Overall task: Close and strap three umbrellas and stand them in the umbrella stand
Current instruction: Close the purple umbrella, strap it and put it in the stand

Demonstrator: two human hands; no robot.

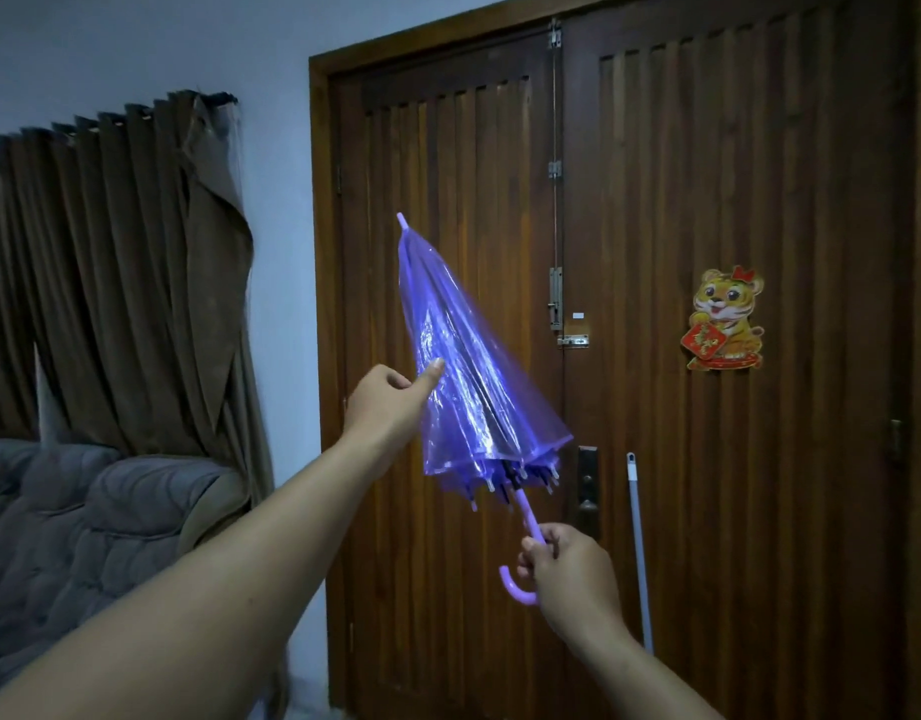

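A small purple see-through umbrella (474, 376) is held up in front of the door, folded down but loose, its tip pointing up and to the left. My right hand (567, 574) grips its purple hooked handle (526, 569) low in the middle. My left hand (391, 397) reaches to the canopy's left side, thumb pressed on the plastic and fingers hidden behind it. No strap is visible round the canopy. No umbrella stand and no other umbrellas are in view.
A brown wooden double door (708, 252) with bolts and a tiger sticker (723, 319) fills the right. A grey stick (639, 553) leans against it. Brown curtains (110, 278) and a grey quilted sofa (84, 537) stand at the left.
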